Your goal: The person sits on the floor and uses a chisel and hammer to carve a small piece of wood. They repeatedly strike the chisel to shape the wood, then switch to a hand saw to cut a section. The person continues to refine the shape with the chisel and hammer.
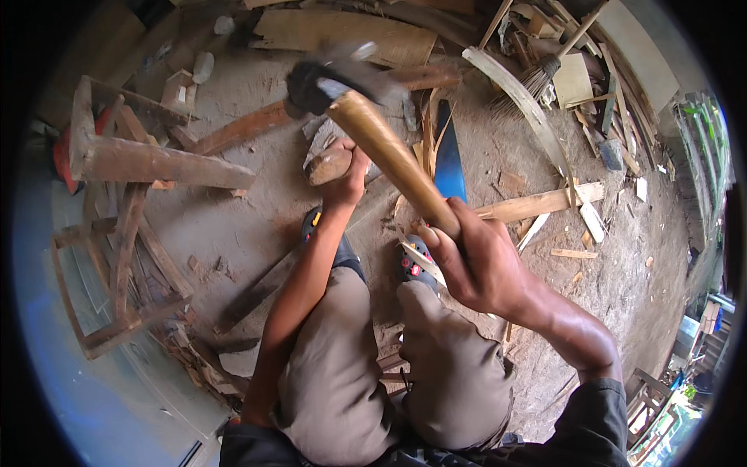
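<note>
My right hand (475, 261) grips the wooden handle of a hatchet (389, 148), raised in front of me; its dark metal head (323, 78) is blurred at the top. My left hand (350, 171) reaches forward and holds the top of a short upright piece of wood (327, 165) that stands on the dirt ground. A blue hand saw (449, 156) lies on the ground just right of that piece, behind the handle. My knees and sandalled feet (412, 261) are below, either side of the handle.
A rough wooden frame of beams (124, 233) lies at the left. Planks (342, 31), offcuts and a long board (537, 204) are scattered across the dirt ground. A broom (545, 70) leans at the upper right. A small wooden stool (646, 389) stands at the lower right.
</note>
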The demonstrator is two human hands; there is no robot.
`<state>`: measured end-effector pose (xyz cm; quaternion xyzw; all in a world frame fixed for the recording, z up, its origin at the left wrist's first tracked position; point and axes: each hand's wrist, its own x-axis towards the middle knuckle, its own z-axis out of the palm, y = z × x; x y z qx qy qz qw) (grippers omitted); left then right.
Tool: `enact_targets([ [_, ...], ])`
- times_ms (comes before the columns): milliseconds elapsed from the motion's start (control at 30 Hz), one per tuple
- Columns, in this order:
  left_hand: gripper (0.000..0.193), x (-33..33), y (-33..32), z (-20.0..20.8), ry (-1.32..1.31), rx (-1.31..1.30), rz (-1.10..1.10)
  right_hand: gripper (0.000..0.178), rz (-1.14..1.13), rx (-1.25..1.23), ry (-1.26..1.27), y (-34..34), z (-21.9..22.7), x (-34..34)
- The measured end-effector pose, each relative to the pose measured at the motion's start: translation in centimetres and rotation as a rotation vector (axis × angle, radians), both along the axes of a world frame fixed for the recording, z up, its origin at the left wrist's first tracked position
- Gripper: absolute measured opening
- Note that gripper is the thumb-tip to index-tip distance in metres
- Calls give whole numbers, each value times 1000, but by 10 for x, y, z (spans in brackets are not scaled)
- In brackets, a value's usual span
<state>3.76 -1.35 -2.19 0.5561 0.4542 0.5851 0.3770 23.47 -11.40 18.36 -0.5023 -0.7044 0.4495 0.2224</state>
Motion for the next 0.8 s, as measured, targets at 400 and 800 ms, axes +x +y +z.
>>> enact_targets([
  [400, 19, -51, 37, 19, -570, -201, 124, 48, -323, -285, -30, -15, -82, 24],
  [800, 29, -193, 80, -98, -933, -562, 763, 51, -419, -644, -109, -71, -211, 17],
])
